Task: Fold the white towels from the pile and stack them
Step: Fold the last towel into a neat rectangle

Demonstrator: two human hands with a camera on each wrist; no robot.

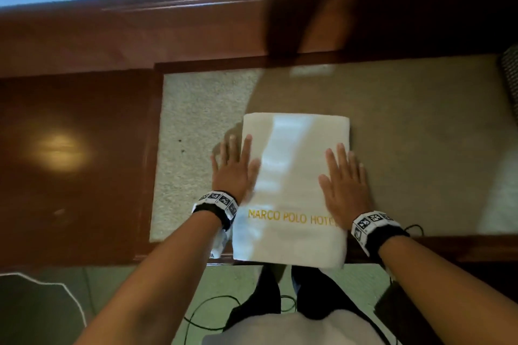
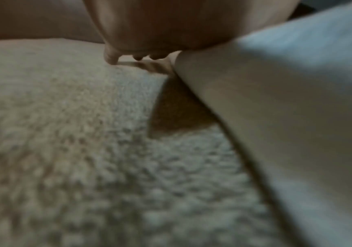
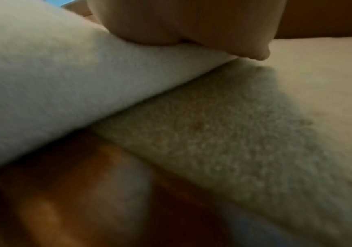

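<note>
A folded white towel [image 1: 291, 173] with gold "MARCO POLO HOTEL" lettering lies on the beige inset of the wooden table, its near end reaching over the table's front edge. My left hand [image 1: 234, 168] lies flat along the towel's left edge, fingers straight, partly on the beige surface. My right hand [image 1: 343, 176] presses flat on the towel's right side. In the left wrist view the towel [image 2: 287, 108] rises at the right beside my palm [image 2: 171, 25]. In the right wrist view the towel [image 3: 65, 83] fills the left, with my palm [image 3: 192, 21] on it.
The beige textured inset [image 1: 196, 134] is framed by glossy dark wood [image 1: 78, 148], with a raised wooden ledge [image 1: 196, 22] at the back. A dark mesh object [image 1: 508, 78] sits at the right edge. Cables [image 1: 213, 308] run on the floor by my feet.
</note>
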